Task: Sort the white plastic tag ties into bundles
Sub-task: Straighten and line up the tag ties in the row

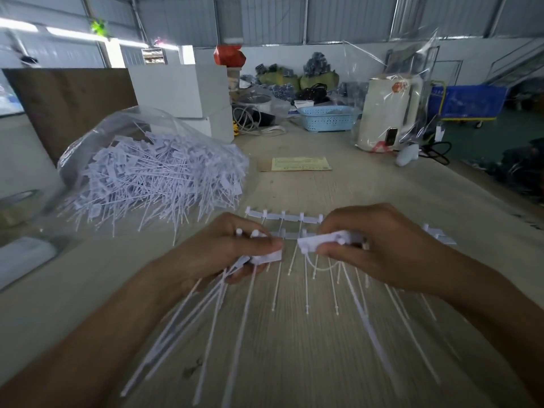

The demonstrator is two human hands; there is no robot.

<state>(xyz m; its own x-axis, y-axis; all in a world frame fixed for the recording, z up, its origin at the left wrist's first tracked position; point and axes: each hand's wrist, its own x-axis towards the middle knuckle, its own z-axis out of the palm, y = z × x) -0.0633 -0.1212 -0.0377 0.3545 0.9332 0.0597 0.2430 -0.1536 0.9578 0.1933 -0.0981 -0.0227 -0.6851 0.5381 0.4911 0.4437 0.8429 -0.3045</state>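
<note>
A big loose heap of white plastic tag ties (156, 178) spills out of a clear plastic bag (117, 125) at the left of the wooden table (323, 187). My left hand (229, 254) grips a small bunch of ties by their flat heads, the thin tails fanning down toward me. My right hand (376, 245) pinches another bunch by its heads, tails hanging below. Between and behind my hands lies a row of ties (282, 216) on the table, heads in line. A few more ties (438, 234) lie to the right of my right hand.
A yellow paper slip (300, 164) lies mid-table. At the back stand white boxes (182, 92), a light blue basket (328, 118), and a cream appliance wrapped in plastic (388, 110). A brown board (70, 98) leans at the back left. The table's right edge drops to a green floor.
</note>
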